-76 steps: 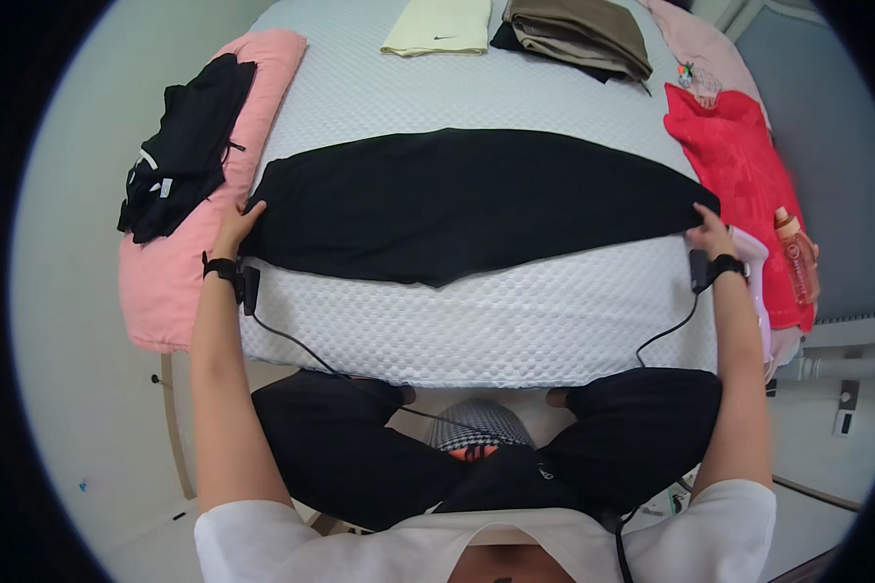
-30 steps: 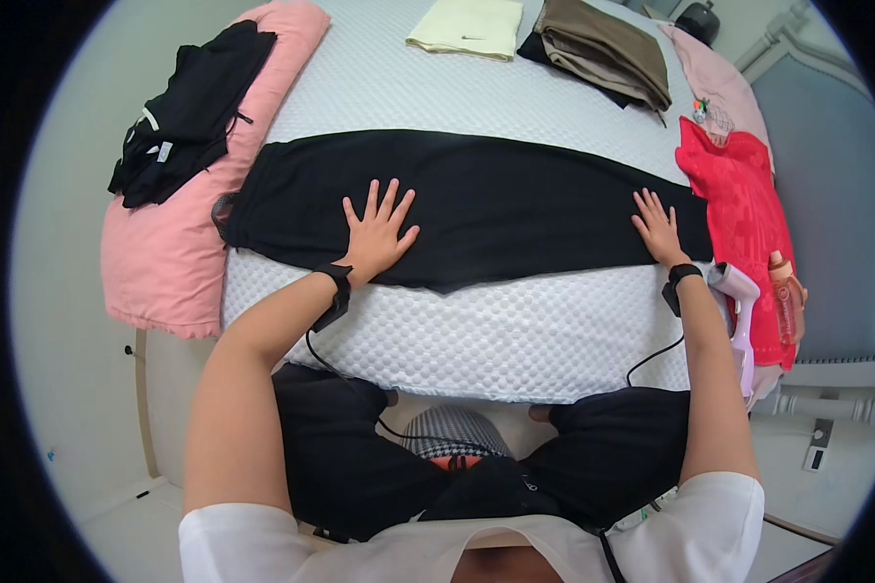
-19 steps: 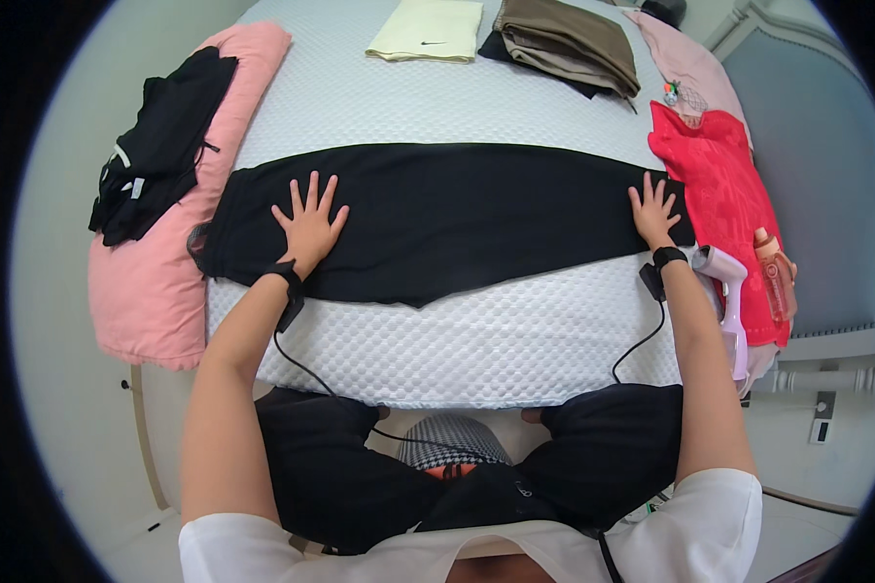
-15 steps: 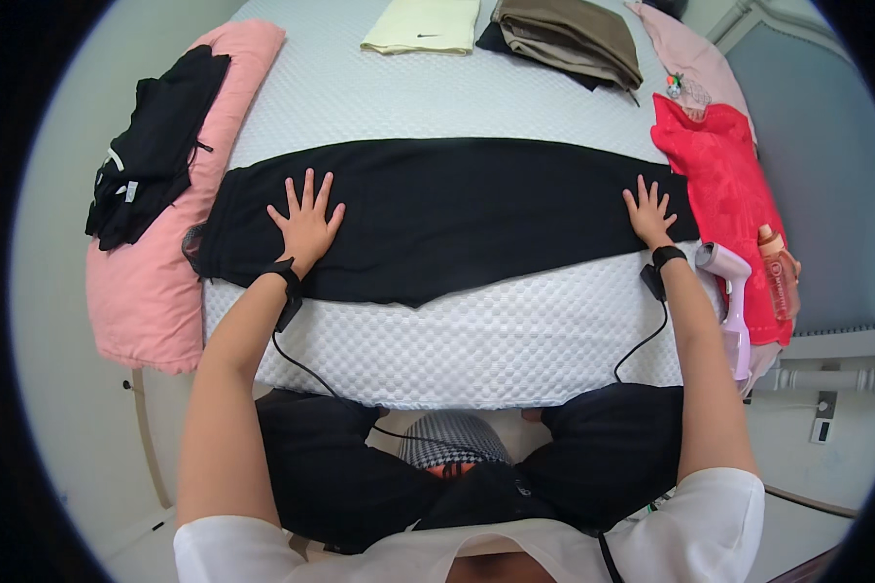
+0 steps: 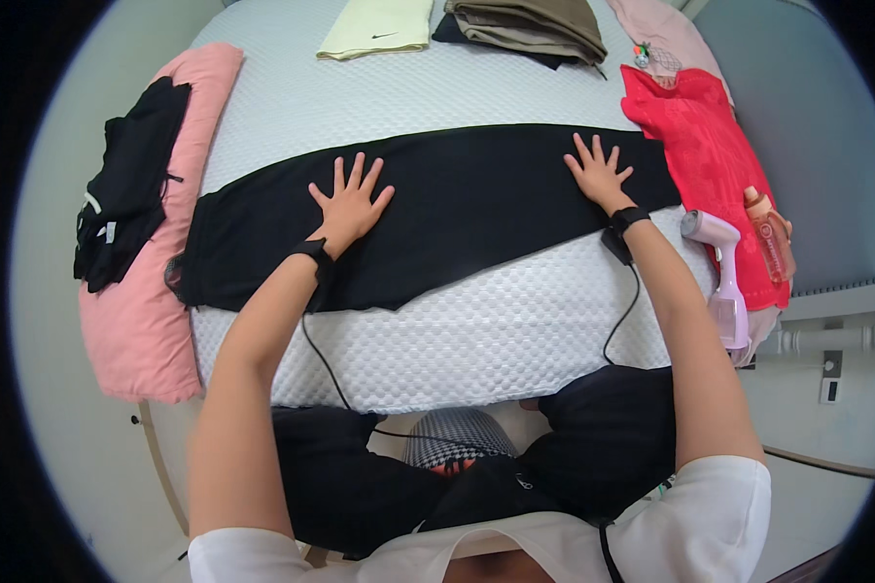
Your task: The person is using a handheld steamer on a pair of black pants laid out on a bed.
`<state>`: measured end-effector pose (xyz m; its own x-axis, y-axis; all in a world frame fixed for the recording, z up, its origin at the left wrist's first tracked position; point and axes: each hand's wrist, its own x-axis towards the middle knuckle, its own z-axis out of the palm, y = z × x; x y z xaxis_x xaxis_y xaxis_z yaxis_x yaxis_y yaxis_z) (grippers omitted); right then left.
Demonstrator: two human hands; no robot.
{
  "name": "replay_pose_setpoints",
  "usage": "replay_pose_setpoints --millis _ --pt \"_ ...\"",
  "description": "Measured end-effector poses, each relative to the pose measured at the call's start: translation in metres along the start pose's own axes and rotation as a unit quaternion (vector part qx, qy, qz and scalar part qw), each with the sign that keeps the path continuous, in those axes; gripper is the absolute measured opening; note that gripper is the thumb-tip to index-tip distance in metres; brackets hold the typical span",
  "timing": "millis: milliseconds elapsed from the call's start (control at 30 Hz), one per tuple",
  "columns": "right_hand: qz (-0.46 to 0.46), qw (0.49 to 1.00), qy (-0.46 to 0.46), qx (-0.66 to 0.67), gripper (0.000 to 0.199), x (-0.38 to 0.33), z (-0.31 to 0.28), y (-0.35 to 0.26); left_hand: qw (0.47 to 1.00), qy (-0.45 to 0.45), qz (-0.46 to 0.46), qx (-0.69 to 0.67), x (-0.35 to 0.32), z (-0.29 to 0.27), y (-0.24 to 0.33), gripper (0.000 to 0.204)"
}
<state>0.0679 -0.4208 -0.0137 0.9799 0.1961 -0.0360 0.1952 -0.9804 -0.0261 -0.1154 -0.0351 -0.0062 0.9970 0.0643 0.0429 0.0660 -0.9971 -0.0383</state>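
Black trousers (image 5: pixel 457 209), folded lengthwise, lie flat across the bed in front of me. The waist end is at the left and the narrow leg end at the right, by the red cloth. My left hand (image 5: pixel 352 199) rests on the trousers left of the middle, palm down with fingers spread. Toward the narrow end lies my right hand (image 5: pixel 601 175), also flat on the fabric with its fingers apart. Both wrists wear black bands with cables.
White quilted bed (image 5: pixel 437 350). At left, a pink rolled quilt (image 5: pixel 146 335) bears a black garment (image 5: pixel 131 180). A cream folded garment (image 5: pixel 374 27) and a brown folded stack (image 5: pixel 530 29) lie at the far side. At right are red cloth (image 5: pixel 695 126), a lilac handheld steamer (image 5: pixel 727 291) and a bottle (image 5: pixel 770 243).
My left hand has slid right along the trousers toward the middle. My right hand has shifted left, away from the narrow end. The view has turned slightly.
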Motion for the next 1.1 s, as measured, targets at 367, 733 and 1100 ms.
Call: replay_pose_setpoints --millis 367,733,1100 --pt "-0.020 0.998 0.004 0.061 0.066 0.004 -0.001 0.015 0.983 -0.126 -0.108 -0.083 0.016 -0.008 0.007 0.067" --pt "0.113 0.964 -0.108 0.214 0.061 -0.048 -0.010 0.093 0.995 -0.076 -0.061 0.002 -0.125 -0.006 -0.111 0.063" --pt "0.300 0.528 -0.113 0.786 0.053 -0.023 0.027 0.150 0.530 0.230 -0.621 -0.530 -0.177 -0.008 -0.225 0.056"
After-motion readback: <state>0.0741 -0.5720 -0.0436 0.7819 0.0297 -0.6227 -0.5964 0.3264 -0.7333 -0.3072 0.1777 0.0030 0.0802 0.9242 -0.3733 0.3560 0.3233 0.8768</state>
